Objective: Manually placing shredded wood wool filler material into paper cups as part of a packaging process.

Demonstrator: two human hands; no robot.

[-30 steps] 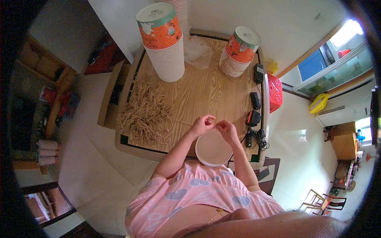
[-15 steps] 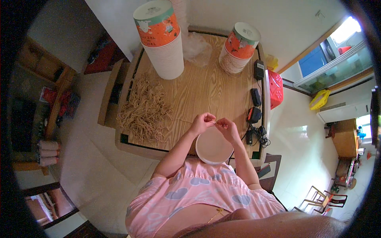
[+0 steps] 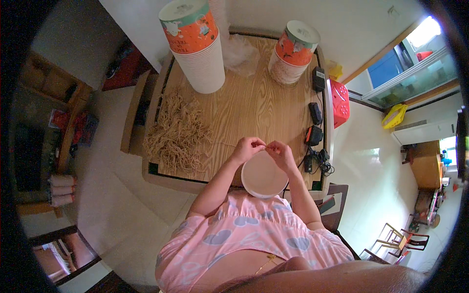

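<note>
Currently, L hand (image 3: 249, 148) & R hand (image 3: 281, 155) fingertips bent, nearly meeting; can't tell if gripping smth. White tub (image 3: 264, 178) right by fingers, bodyside; tan cord pile (image 3: 178, 135) to their L.

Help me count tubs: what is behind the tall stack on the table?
Past the right edge of the tall paper-tub stack, a strip of another pale, ribbed stack shows. The rest is covered or out of frame.
</note>
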